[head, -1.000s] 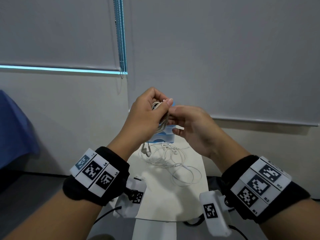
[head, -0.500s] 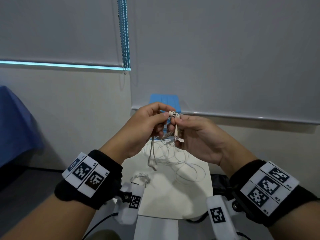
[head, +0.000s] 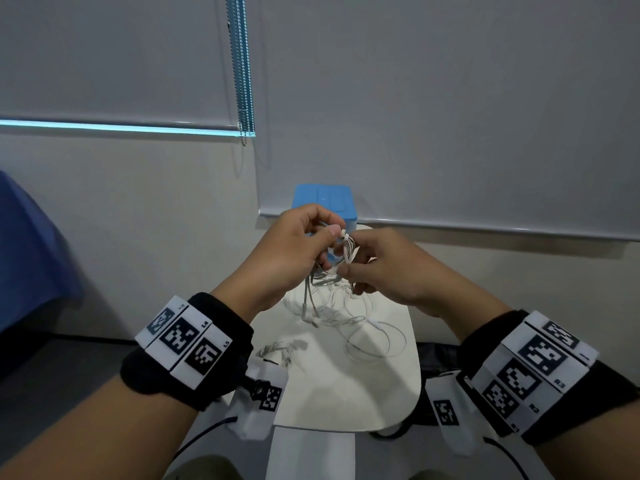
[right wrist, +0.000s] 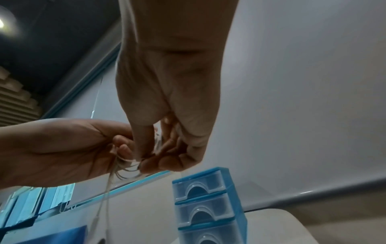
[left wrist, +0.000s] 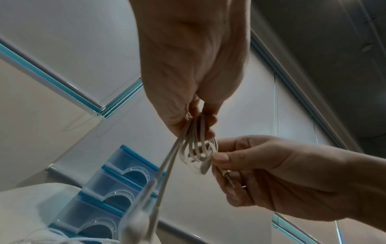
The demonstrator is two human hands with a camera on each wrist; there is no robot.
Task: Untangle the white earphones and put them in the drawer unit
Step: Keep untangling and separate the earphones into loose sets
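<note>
I hold a coiled bundle of white earphones (head: pixel 347 249) in the air between both hands, above the small white table (head: pixel 346 393). My left hand (head: pixel 313 237) pinches the loops (left wrist: pixel 198 148) from above. My right hand (head: pixel 349 268) pinches the cable end beside the coil (right wrist: pixel 133 165). Two strands with earbuds (head: pixel 306 311) hang down from the bundle. The blue drawer unit (head: pixel 323 199) stands at the table's far end, its three clear drawers (right wrist: pixel 206 208) closed.
More white cable (head: pixel 367 327) lies in loose loops on the table under my hands. A small twisted white cable (head: pixel 275 351) lies near the table's left edge. A blind cord (head: pixel 242 64) hangs at the wall behind. Blue fabric (head: pixel 31 258) is at the far left.
Both hands have come down from in front of the blind to just above the table, still holding the bundle. The right hand now pinches the cable end lower, beside the coil.
</note>
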